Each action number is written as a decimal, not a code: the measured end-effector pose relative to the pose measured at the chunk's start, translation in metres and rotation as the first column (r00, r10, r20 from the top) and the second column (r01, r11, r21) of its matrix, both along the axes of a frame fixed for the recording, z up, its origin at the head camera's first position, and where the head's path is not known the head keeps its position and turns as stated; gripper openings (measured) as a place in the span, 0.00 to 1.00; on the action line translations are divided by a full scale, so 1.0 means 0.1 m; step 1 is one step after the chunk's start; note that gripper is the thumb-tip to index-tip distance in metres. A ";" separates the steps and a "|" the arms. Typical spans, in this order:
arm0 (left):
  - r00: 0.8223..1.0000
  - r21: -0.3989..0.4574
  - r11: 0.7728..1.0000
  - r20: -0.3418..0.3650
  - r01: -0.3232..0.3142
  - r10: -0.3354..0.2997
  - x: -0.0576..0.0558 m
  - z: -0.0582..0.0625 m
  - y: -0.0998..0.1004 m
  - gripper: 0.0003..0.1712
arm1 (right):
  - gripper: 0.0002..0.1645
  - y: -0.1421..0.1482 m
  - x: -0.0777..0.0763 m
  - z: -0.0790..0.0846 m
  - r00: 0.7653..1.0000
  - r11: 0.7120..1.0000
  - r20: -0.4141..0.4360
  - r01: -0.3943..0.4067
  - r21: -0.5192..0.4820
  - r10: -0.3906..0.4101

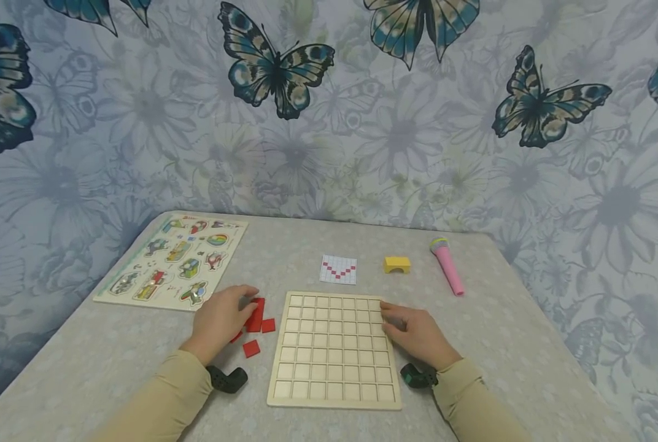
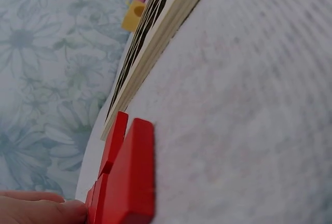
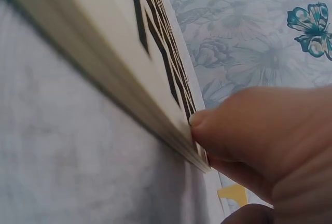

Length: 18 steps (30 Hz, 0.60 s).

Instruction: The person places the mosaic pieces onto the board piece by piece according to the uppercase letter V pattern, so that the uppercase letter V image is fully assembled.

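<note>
Left hand (image 1: pixel 224 318), centre-left: at red tiles (image 1: pixel 251 348), grip unclear. Right hand (image 1: pixel 421 334), centre-right: fingers apart, touching board (image 1: pixel 336 356). Step, seemingly: tile selection; next needs a pinch.

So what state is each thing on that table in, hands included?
Grid board: flat, squares unfilled
Red pieces: off the board
Patterned card: flat, face up
Yellow arch block: standing upright
Pink microphone: lying down
Puzzle board: flat, pictures up
Left hand: touching red pieces
Right hand: touching grid board's edge
</note>
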<state>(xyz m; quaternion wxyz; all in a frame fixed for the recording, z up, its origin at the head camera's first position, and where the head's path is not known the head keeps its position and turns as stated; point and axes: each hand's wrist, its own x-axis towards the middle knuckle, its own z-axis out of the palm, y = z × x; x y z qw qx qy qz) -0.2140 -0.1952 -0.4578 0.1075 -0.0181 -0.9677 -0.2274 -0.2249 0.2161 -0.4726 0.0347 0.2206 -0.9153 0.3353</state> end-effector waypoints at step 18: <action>0.999 -0.008 0.999 0.013 0.032 -0.032 -0.01 -0.03 -0.01 0.19 | 0.28 0.00 0.02 0.04 0.998 0.997 -0.055 0.016 0.069 -0.012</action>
